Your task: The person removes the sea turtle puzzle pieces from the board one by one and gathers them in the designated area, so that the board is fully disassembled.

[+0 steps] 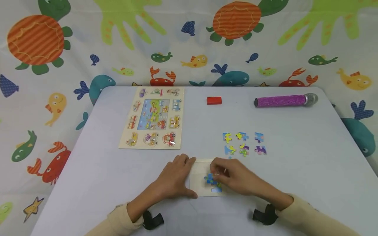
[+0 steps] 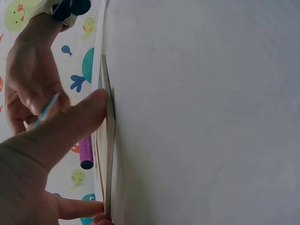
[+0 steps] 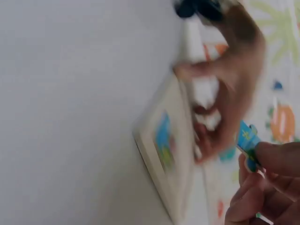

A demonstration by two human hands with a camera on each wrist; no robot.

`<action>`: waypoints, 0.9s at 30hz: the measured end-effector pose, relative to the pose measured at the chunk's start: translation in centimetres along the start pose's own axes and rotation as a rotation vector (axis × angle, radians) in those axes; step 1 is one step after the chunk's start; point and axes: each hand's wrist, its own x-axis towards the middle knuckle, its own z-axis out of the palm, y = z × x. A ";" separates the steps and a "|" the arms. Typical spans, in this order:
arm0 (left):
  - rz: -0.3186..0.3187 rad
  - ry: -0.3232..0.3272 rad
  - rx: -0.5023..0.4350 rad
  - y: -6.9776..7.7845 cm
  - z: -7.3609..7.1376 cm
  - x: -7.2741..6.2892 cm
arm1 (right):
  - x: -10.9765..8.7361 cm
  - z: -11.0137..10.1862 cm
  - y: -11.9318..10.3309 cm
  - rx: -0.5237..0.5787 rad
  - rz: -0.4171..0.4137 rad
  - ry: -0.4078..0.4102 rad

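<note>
A pale wooden puzzle tray (image 1: 199, 189) lies on the table in front of the person. The left hand (image 1: 175, 178) holds it at the left end, thumb at the near edge and index finger at the far edge. Between thumb and fingers, the right hand (image 1: 234, 177) pinches a blue jigsaw piece (image 3: 246, 138) above the tray's right part. Blue and green artwork (image 3: 164, 143) shows inside the tray in the blurred right wrist view. The right hand's fingers partly cover that end of the tray from above.
Several loose jigsaw pieces (image 1: 243, 149) lie in two rows beyond the right hand. A wooden vehicle peg puzzle (image 1: 126, 131) is at the back left. Farther back sit a red block (image 1: 214, 100) and a purple microphone (image 1: 280, 101). A patterned cloth (image 1: 177, 39) hangs behind the table.
</note>
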 end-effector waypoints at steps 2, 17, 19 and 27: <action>0.002 0.003 -0.006 0.0 0.0 0.0 | -0.7 -2.1 0.8 -0.036 0.024 0.065; 0.006 0.004 -0.018 0.0 0.1 0.1 | -3.0 -5.6 5.8 -0.299 0.168 0.139; 0.008 0.005 -0.019 0.0 0.1 0.1 | -3.0 -5.3 5.8 -0.334 0.179 0.156; 0.002 0.004 -0.026 0.0 0.1 0.0 | -2.9 -4.8 5.7 -0.399 0.195 0.169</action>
